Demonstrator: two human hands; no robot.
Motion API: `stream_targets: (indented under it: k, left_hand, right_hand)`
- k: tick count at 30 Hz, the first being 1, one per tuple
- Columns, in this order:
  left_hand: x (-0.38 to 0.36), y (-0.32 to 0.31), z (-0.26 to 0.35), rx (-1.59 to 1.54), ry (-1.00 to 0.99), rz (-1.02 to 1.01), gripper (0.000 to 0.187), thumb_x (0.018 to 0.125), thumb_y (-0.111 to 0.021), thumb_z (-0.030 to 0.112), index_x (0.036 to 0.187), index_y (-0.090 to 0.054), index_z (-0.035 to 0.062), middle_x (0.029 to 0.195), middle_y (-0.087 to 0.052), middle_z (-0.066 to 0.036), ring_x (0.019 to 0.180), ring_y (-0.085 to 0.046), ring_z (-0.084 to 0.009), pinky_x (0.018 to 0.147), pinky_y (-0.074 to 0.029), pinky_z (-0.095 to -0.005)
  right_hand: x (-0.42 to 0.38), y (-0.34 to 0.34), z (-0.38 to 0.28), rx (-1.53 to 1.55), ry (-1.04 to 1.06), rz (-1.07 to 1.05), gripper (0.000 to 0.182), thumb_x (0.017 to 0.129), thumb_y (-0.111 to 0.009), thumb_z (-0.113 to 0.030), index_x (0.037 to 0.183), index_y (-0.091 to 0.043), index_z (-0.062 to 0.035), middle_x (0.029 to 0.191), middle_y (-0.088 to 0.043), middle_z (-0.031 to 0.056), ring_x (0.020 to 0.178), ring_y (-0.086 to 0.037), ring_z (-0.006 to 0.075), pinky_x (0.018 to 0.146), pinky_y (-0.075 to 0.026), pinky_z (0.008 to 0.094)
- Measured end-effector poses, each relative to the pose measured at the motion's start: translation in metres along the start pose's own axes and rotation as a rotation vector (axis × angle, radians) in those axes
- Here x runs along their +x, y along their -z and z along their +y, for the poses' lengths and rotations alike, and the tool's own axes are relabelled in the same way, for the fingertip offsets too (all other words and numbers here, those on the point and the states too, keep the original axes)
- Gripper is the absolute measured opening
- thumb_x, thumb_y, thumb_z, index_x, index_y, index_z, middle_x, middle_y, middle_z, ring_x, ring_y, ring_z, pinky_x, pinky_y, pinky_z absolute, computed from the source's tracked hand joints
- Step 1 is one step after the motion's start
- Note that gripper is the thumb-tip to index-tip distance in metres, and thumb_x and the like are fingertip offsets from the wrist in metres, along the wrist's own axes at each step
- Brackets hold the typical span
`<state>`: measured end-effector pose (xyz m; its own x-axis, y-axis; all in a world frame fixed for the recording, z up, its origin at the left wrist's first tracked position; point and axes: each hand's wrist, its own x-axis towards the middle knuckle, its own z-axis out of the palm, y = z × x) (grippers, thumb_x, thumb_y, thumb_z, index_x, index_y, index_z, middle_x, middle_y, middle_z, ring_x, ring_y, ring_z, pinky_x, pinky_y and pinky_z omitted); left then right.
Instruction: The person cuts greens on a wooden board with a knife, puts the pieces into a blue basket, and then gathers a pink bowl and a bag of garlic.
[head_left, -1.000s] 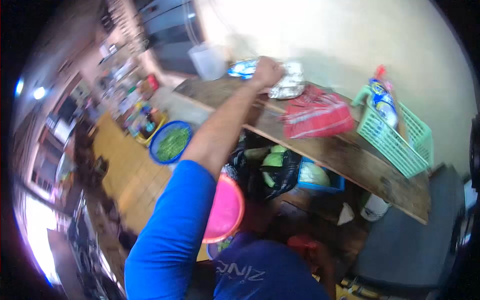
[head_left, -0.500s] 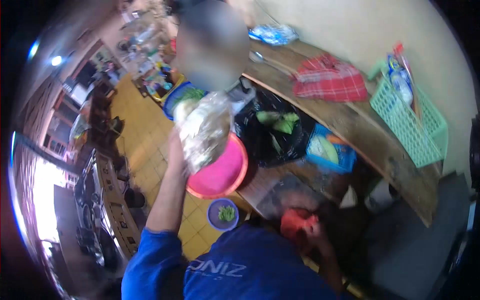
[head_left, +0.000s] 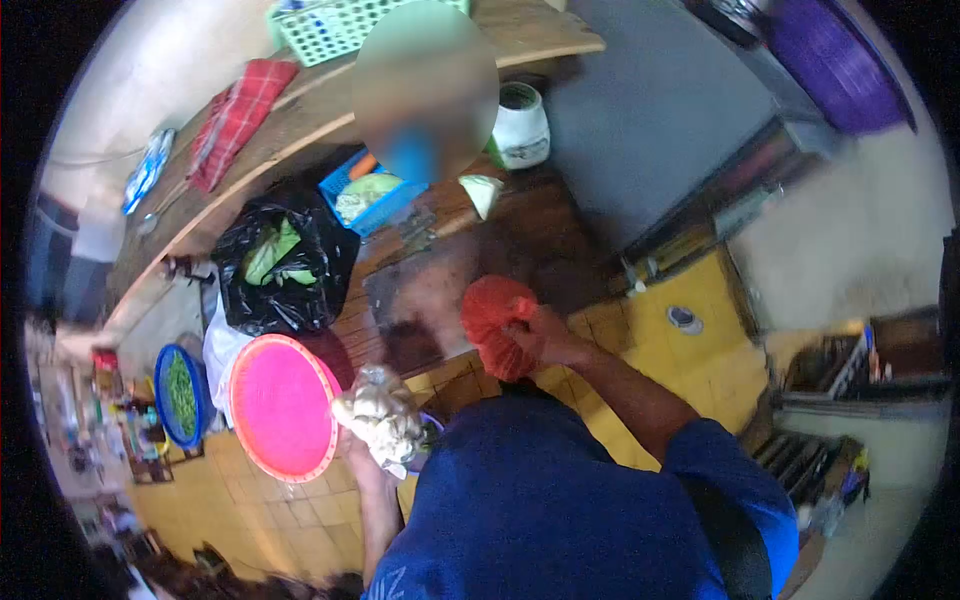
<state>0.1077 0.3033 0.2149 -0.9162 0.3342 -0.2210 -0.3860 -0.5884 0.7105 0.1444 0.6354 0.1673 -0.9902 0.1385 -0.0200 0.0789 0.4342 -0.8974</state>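
My left hand [head_left: 362,458] is closed on a clear plastic bag [head_left: 383,422] with whitish lumps in it, beside the rim of the bright pink basin [head_left: 284,405]. What the lumps are I cannot make out. In front of my body, my right hand [head_left: 543,335] grips the edge of a red bag [head_left: 492,315] that looks like netting; its contents are hidden. Beyond the red bag lies a dark, worn board [head_left: 425,290] on the wooden table. Part of a small purple bowl [head_left: 432,425] shows behind the plastic bag.
A black bag [head_left: 325,300] with green leaves and a blue basket [head_left: 368,218] of vegetables stand at the back. A blue basin [head_left: 161,400] of greens is far left. A white jar [head_left: 523,140] stands near the grey surface [head_left: 650,130]. A wooden shelf [head_left: 190,225] runs behind.
The view has swung to the right. My left hand has come down and closer to my body with the clear bag. My right hand keeps its grip on the red bag.
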Motion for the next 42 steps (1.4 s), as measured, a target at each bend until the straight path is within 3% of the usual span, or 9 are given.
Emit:
stream_targets:
  k: [5,14,22,25,28,33,37,40,42]
  left_hand:
    - [0.006,0.038,-0.014,0.205,0.166,-0.060,0.028,0.094,-0.046,0.021,0.116,-0.049,0.0039,0.094,-0.062,-0.009,0.074,-0.063,-0.0192,0.061,-0.055,-0.0347]
    - [-0.028,0.033,-0.056,0.337,0.490,-0.311,0.026,0.093,-0.046,0.011,0.115,-0.052,-0.0009,0.098,-0.064,-0.012,0.080,-0.065,-0.0209,0.069,-0.056,-0.0352]
    - [-0.059,-0.053,-0.154,0.460,0.642,-0.468,0.029,0.093,-0.042,0.015,0.116,-0.053,0.0025,0.095,-0.065,-0.010,0.073,-0.065,-0.0224,0.059,-0.055,-0.0339]
    - [-0.078,-0.097,-0.220,0.402,0.791,-0.525,0.033,0.093,-0.041,0.023,0.117,-0.051,0.0037,0.095,-0.065,-0.012,0.075,-0.065,-0.0272,0.062,-0.056,-0.0413]
    - [-0.123,-0.174,-0.285,0.367,0.901,-0.578,0.031,0.094,-0.041,0.025,0.113,-0.053,0.0031,0.089,-0.063,-0.009,0.071,-0.062,-0.0232,0.062,-0.053,-0.0371]
    - [-0.182,-0.272,-0.405,0.320,0.943,-0.909,0.020,0.090,-0.047,0.022,0.100,-0.052,0.0061,0.082,-0.056,-0.005,0.066,-0.056,-0.0187,0.055,-0.047,-0.0300]
    - [-0.190,-0.316,-0.503,0.158,1.108,-0.983,0.035,0.088,-0.048,0.019,0.117,-0.050,0.0002,0.104,-0.061,-0.013,0.091,-0.062,-0.0269,0.079,-0.053,-0.0396]
    - [-0.209,-0.348,-0.529,0.178,1.163,-0.861,0.041,0.090,-0.049,0.023,0.124,-0.047,0.0014,0.113,-0.059,-0.014,0.097,-0.060,-0.0281,0.084,-0.052,-0.0403]
    - [-0.187,-0.359,-0.577,0.071,1.412,-0.806,0.045,0.091,-0.049,0.032,0.127,-0.046,0.0055,0.118,-0.057,-0.013,0.104,-0.058,-0.0299,0.084,-0.052,-0.0417]
  right_hand:
    - [-0.131,-0.025,0.014,-0.148,-0.077,0.373,0.024,0.083,-0.058,-0.012,0.105,-0.058,-0.0016,0.094,-0.063,0.0103,0.089,-0.061,0.0219,0.081,-0.048,0.0328]
    - [-0.467,-0.128,0.190,0.203,-0.936,1.094,0.015,0.084,-0.060,-0.009,0.098,-0.060,-0.0048,0.092,-0.063,0.0060,0.083,-0.058,0.0162,0.073,-0.049,0.0331]
    - [-0.667,-0.196,0.233,-0.191,-1.520,1.072,0.039,0.074,-0.074,-0.032,0.093,-0.062,-0.0006,0.087,-0.065,0.0136,0.080,-0.062,0.0249,0.070,-0.051,0.0373]
    - [-0.744,-0.204,0.241,-0.221,-1.542,0.596,0.051,0.074,-0.072,-0.041,0.105,-0.063,-0.0013,0.090,-0.064,0.0192,0.085,-0.061,0.0314,0.075,-0.050,0.0406]
    - [-0.768,-0.172,0.186,0.431,-1.256,0.788,0.058,0.075,-0.072,-0.043,0.114,-0.061,-0.0020,0.098,-0.065,0.0158,0.098,-0.060,0.0278,0.082,-0.049,0.0388]
    - [-0.804,-0.192,0.214,0.547,-1.132,1.100,0.056,0.082,-0.067,-0.036,0.125,-0.051,-0.0043,0.113,-0.059,0.0143,0.105,-0.058,0.0280,0.091,-0.045,0.0389]
    - [-0.838,-0.212,0.254,0.554,-0.907,1.406,0.056,0.087,-0.064,-0.031,0.133,-0.043,-0.0061,0.124,-0.055,0.0132,0.110,-0.056,0.0281,0.097,-0.042,0.0390]
    - [-0.828,-0.189,0.225,0.121,-1.519,1.521,0.043,0.083,-0.066,-0.029,0.119,-0.055,-0.0060,0.112,-0.061,0.0144,0.107,-0.057,0.0296,0.096,-0.042,0.0386]
    - [-0.838,-0.225,0.279,-0.230,-1.919,1.187,0.028,0.081,-0.064,-0.023,0.102,-0.063,-0.0057,0.095,-0.065,0.0146,0.098,-0.061,0.0293,0.092,-0.044,0.0412]
